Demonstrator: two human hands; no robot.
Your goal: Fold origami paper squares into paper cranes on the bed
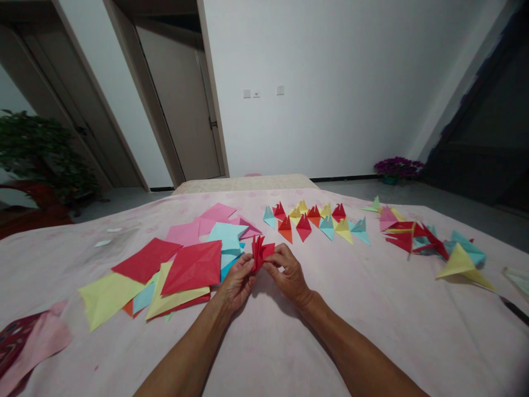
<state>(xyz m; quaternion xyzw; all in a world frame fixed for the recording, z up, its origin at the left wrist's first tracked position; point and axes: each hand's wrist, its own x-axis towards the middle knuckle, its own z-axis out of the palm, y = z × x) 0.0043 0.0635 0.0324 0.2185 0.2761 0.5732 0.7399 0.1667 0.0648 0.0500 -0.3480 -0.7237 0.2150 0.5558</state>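
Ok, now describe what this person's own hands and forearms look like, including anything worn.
Both the left hand and right hand are ungloved. The left forearm and right forearm show no sleeves, watch or bracelet.

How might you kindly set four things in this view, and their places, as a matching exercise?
1. red folded paper
2. pile of paper sheets
3. paper birds in rows
4. purple flowers

A. beyond the right hand
B. near the wall, beyond the table
C. held by both hands
D. left of the left hand

Pairs: 1-C, 2-D, 3-A, 4-B
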